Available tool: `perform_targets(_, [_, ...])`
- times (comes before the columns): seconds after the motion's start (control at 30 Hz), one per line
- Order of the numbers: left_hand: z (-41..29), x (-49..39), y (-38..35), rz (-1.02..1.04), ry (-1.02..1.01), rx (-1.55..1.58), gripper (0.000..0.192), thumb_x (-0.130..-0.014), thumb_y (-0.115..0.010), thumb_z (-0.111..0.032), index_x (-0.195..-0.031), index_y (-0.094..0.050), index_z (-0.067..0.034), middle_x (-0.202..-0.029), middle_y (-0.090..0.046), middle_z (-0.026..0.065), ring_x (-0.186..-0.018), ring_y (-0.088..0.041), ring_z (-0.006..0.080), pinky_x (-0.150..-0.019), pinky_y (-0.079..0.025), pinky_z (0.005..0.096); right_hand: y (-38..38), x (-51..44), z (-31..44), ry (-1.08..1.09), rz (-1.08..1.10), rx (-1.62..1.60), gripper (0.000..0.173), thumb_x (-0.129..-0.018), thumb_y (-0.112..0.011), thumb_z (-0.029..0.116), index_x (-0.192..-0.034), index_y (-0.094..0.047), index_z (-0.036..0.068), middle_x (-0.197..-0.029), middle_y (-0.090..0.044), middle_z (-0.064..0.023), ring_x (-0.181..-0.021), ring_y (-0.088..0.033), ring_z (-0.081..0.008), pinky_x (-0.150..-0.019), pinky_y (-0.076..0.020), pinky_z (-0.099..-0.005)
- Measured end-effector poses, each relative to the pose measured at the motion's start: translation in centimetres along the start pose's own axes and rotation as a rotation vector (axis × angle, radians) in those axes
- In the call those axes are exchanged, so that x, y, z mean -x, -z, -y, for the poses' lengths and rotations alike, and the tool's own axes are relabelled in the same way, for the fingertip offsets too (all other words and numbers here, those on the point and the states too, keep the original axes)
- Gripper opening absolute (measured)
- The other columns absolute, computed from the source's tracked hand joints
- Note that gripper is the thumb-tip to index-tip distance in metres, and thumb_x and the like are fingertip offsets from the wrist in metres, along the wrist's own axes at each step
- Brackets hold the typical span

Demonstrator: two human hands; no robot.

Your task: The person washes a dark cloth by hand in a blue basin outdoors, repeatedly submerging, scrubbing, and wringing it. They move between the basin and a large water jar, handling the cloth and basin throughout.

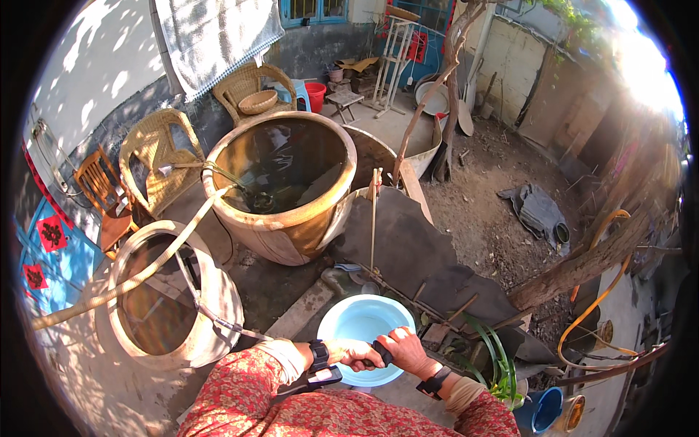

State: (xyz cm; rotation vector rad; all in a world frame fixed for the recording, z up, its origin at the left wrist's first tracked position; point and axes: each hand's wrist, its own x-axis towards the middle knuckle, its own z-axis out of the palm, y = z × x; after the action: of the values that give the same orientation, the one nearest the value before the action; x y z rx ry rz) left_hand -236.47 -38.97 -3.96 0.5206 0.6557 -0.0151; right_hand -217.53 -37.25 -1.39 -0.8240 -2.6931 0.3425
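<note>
My left hand point(349, 351) and my right hand point(405, 348) meet over a light blue plastic basin point(352, 319). Between them they grip a small, dark, bunched item point(384, 355), perhaps a wet cloth; fingers cover most of it. The basin stands on the ground right in front of me and seems to hold shallow clear liquid. Black straps sit on both wrists, below rolled-up sleeves. Just beyond the basin lie a clear jar or glass point(370, 289) and some small items I cannot make out.
A large ceramic vat point(306, 235) of water stands ahead. To its left is a smaller vat point(221, 306), crossed by a ribbed hose point(158, 262). Dark sheeting point(393, 229), sticks and a leafy plant point(499, 360) border the right. A blue bucket point(540, 409) stands at lower right.
</note>
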Motion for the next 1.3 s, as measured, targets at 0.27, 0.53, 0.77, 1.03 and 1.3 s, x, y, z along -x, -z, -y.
perform_targets(0.27, [-0.4,-0.3,-0.7,-0.501,-0.134,-0.602,0.027,-0.068,-0.066,-0.028,-0.057,-0.049,-0.011,-0.046,-0.043,0.0022,-0.036,-0.034,0.0088,-0.036,-0.022,0.0261,-0.3,-1.1,-0.4,-0.109,0.199,-0.063,0.017,-0.071,-0.062,0.015,-0.086,-0.058,0.009,-0.079,-0.057,-0.0099,-0.072,-0.061,-0.0278,-0.057,-0.0516,-0.0338])
perform_targets(0.53, [-1.8,-0.3,-0.7,-0.723,-0.159,-1.179,0.022,-0.073,-0.055,-0.023,-0.084,-0.063,-0.006,-0.077,-0.063,0.0151,-0.077,-0.061,0.0326,-0.068,-0.047,0.0383,-3.0,-1.1,-1.2,-0.266,0.116,-0.092,0.019,-0.072,-0.06,0.015,-0.09,-0.055,0.009,-0.077,-0.059,-0.0116,-0.067,-0.061,-0.0307,-0.058,-0.0497,-0.0385])
perform_targets(0.77, [-1.5,-2.1,0.5,-0.951,-0.115,-1.325,0.042,-0.076,-0.054,-0.044,-0.091,-0.062,-0.007,-0.082,-0.065,0.0163,-0.083,-0.062,0.0337,-0.071,-0.048,0.0405,-4.2,-1.1,-1.1,-0.472,0.126,-0.185,0.019,-0.073,-0.059,0.017,-0.089,-0.052,0.008,-0.075,-0.062,-0.013,-0.071,-0.061,-0.0323,-0.059,-0.0485,-0.0417])
perform_targets(1.03, [-1.3,-3.5,1.5,-0.953,-0.244,-1.429,0.029,-0.078,-0.054,-0.029,-0.094,-0.059,-0.005,-0.078,-0.065,0.0163,-0.077,-0.063,0.0336,-0.069,-0.049,0.0406,-4.2,-0.8,-1.2,-0.658,0.15,-0.322,0.022,-0.074,-0.062,0.02,-0.089,-0.05,0.008,-0.076,-0.062,-0.015,-0.075,-0.06,-0.0355,-0.062,-0.0467,-0.0442])
perform_targets(1.3, [-0.5,-3.9,2.1,-0.935,-0.159,-1.431,0.033,-0.077,-0.055,-0.033,-0.094,-0.054,-0.004,-0.075,-0.064,0.0162,-0.075,-0.063,0.0328,-0.07,-0.047,0.0434,-5.7,-0.5,-1.3,-0.779,0.272,-0.446,0.034,-0.069,-0.069,0.023,-0.091,-0.05,0.005,-0.082,-0.062,-0.0185,-0.081,-0.06,-0.0369,-0.067,-0.0476,-0.0417])
